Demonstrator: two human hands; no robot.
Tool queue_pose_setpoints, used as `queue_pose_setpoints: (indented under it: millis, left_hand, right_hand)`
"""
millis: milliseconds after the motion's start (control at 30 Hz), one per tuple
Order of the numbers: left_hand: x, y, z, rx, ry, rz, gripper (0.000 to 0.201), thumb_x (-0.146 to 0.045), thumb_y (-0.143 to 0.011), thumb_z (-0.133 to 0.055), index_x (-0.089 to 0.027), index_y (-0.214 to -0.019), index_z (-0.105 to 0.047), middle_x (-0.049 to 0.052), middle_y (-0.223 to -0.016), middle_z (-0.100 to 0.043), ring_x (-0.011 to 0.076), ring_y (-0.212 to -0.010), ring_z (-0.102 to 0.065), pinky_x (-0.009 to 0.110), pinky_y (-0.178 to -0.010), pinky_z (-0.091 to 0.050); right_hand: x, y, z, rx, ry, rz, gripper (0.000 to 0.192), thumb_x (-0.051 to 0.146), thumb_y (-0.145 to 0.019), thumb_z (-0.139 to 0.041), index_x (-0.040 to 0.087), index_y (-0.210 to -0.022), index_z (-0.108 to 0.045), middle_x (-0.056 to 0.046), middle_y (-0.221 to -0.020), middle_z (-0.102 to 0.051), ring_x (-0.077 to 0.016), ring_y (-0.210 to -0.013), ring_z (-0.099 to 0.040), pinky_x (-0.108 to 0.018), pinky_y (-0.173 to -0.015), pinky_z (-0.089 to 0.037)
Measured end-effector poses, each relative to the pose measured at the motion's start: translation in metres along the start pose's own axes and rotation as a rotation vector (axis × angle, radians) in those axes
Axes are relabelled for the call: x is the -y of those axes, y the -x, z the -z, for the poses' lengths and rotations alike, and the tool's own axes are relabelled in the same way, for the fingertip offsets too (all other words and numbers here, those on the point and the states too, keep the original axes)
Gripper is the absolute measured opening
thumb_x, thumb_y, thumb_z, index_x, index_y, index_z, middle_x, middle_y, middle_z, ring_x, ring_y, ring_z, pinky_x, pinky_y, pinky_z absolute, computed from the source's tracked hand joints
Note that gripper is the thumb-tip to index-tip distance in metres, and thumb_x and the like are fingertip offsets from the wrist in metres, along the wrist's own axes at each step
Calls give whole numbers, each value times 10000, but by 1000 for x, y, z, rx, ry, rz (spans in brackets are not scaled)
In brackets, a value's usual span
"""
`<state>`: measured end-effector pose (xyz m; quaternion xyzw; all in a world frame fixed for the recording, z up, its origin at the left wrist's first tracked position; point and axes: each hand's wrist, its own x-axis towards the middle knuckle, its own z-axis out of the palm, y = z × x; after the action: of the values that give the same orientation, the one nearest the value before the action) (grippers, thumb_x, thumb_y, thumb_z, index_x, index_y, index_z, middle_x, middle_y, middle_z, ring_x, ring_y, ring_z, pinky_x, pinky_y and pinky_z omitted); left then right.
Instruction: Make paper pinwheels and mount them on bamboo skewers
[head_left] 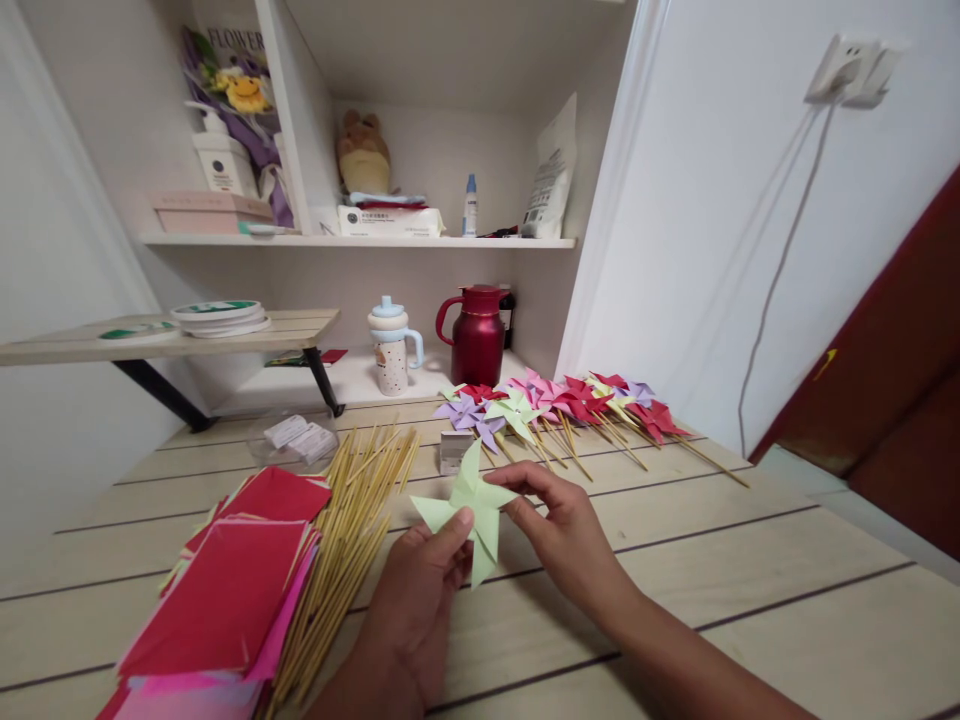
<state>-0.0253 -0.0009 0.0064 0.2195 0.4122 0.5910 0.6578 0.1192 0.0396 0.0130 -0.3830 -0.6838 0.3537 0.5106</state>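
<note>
A pale green paper pinwheel (480, 500) is held up over the slatted table, its blades folded and spread. My left hand (427, 570) grips it from below left, thumb on its front near the middle. The fingers of my right hand (551, 520) pinch its right-hand blade. No stick shows on this pinwheel. Behind it stands a small clear box (454, 452). To the left lie a bundle of thin wooden sticks (352, 540) and a stack of coloured paper squares (225, 590), red on top.
Several finished pinwheels on sticks (577, 400) lie at the back right. Behind them stand a red thermos jug (478, 335) and a speckled cup (391, 350). A clear container with white packets (296, 438) sits near a small raised wooden stand (300, 328).
</note>
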Motion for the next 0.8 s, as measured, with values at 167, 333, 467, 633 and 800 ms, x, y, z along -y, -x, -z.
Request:
queue_pose_setpoints:
  millis: [167,333,467,633,800]
  left_hand:
    - [1,1,-1,-23,11,7,153,-236,-686,-810,-155,-707,-682,12,-668,-634,112,-596,-521,226,-604,-419]
    - [-1,0,-2,-33,5,-5,153,-239,-689,-806,-143,-746,-700,28,-695,-661,114,-606,-543,228,-625,-438]
    - [-7,2,-4,-98,-38,-84,144,-217,-704,-778,-145,-819,-730,63,-789,-729,152,-690,-615,261,-723,-473]
    - [-4,0,-2,-121,-103,-136,187,-266,-694,-788,-138,-821,-742,72,-759,-743,179,-692,-642,281,-723,-469]
    - [7,-3,0,-115,-220,-148,283,-343,-682,-793,-114,-843,-748,65,-680,-723,195,-641,-636,281,-641,-436]
  right_hand:
    - [-1,-1,1,-8,42,49,200,148,-816,-567,249,-879,-727,-29,-936,-733,-225,-937,-662,-363,-845,-495]
    - [-3,-4,8,61,59,90,205,163,-825,-595,265,-951,-720,-41,-1039,-697,-241,-1037,-615,-402,-935,-459]
    - [-1,-5,15,56,-33,13,468,224,-825,-654,330,-1272,-560,-31,-1335,-566,-240,-1231,-514,-430,-1062,-378]
    - [1,-5,14,-14,7,50,134,343,-842,-677,268,-953,-682,-56,-1242,-584,-267,-1256,-485,-454,-1092,-332]
    - [2,-5,9,-69,-11,48,398,384,-832,-691,300,-1201,-567,-64,-1250,-589,-254,-1211,-522,-452,-1063,-370]
